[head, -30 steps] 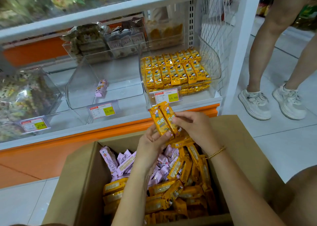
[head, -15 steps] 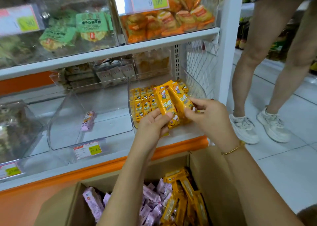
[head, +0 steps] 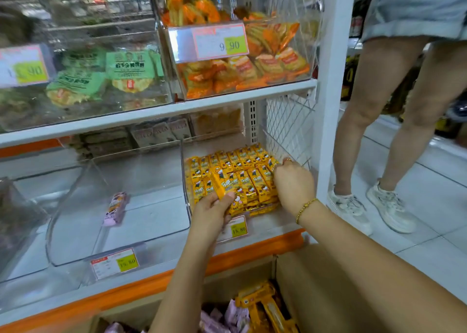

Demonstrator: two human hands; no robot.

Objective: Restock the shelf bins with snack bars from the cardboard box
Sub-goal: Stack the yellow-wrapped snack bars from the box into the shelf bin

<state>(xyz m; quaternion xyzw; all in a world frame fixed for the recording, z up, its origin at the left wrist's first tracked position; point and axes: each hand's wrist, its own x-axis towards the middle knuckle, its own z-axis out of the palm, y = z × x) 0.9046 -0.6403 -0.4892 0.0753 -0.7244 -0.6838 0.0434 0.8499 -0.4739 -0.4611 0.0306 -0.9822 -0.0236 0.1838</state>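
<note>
Rows of yellow snack bars [head: 242, 163] fill the clear bin [head: 185, 181] at the right end of the lower shelf. My left hand [head: 214, 209] grips a yellow bar [head: 223, 183] at the bin's front left. My right hand [head: 293, 183] reaches into the bin's right side and pinches a bar in the row [head: 265, 178] there. The clear bin [head: 75, 206] to the left holds a single pink bar [head: 115, 209]. At the bottom, the cardboard box [head: 316, 282] shows yellow bars [head: 265, 305] and pink bars [head: 227, 317].
A white upright post [head: 333, 80] and wire mesh [head: 285, 125] border the bin on the right. A person's legs [head: 379, 105] and white shoes stand on the tiled floor at the right. The upper shelf holds bins of green and orange snack packs [head: 240, 62].
Both hands have moved forward from above the box into the right bin with the yellow bars. My view has tilted up, so less of the box shows.
</note>
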